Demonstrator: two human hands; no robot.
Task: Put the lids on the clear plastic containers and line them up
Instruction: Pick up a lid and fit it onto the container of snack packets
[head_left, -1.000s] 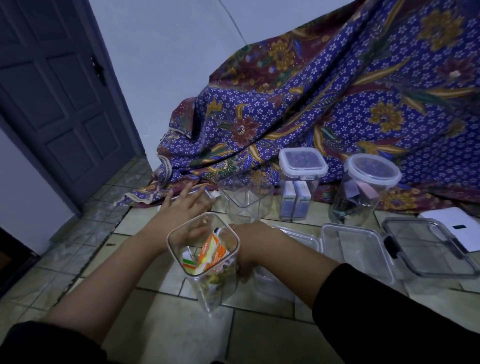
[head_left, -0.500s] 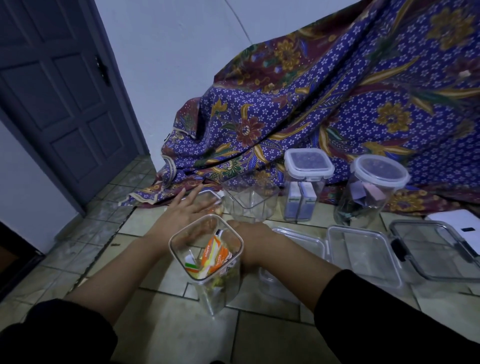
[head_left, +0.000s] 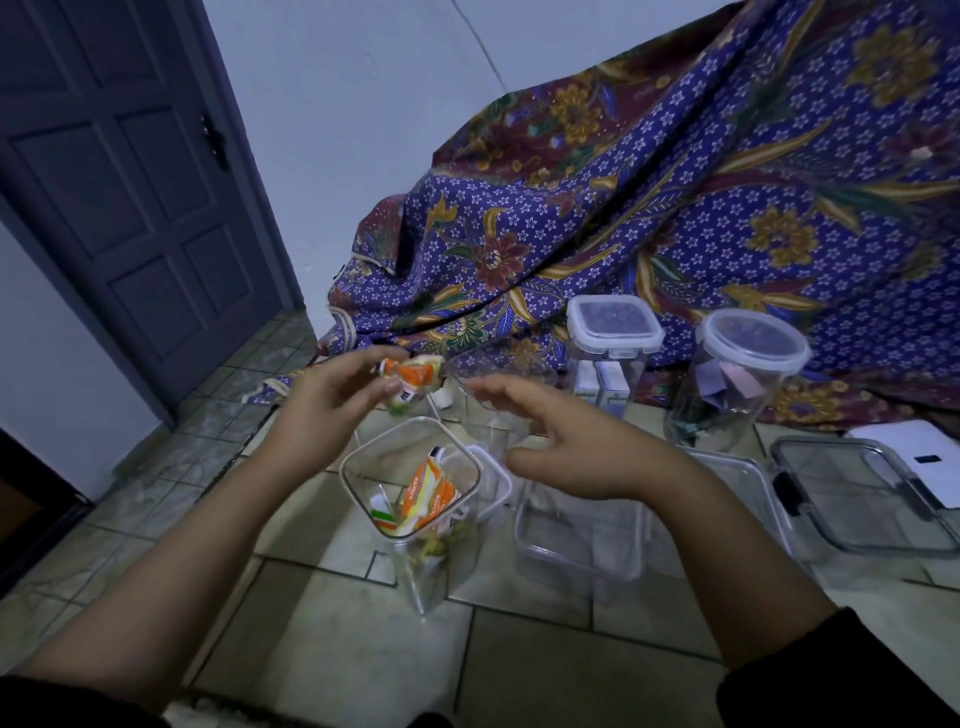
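My left hand (head_left: 332, 400) is raised, and its thumb and fingertips pinch an orange sachet (head_left: 413, 382). My right hand (head_left: 566, 447) hovers level with it and holds nothing: the fingers are loosely extended and the thumb is spread apart from them. The two hands are near each other but do not touch.

Directly below the gap between the hands, an open jar (head_left: 415, 525) stands upright on the tiled floor (head_left: 322, 654). It has no lid and contains more orange sachets. Below my right wrist lies a shallow box (head_left: 576, 545), also unlidded. Just beyond my right fingertips stands an empty tub (head_left: 524, 366), open at the top.

Further out past my right hand, a square container (head_left: 613, 353) and a round jar (head_left: 748, 374) stand side by side, each with its lid fitted. To the right of my right forearm, a clear clip lid (head_left: 857, 499) lies flat on the floor, well apart from the open jar.

A patterned cloth (head_left: 675, 208) hangs behind the containers. A dark door (head_left: 130, 182) stands beyond my left hand.
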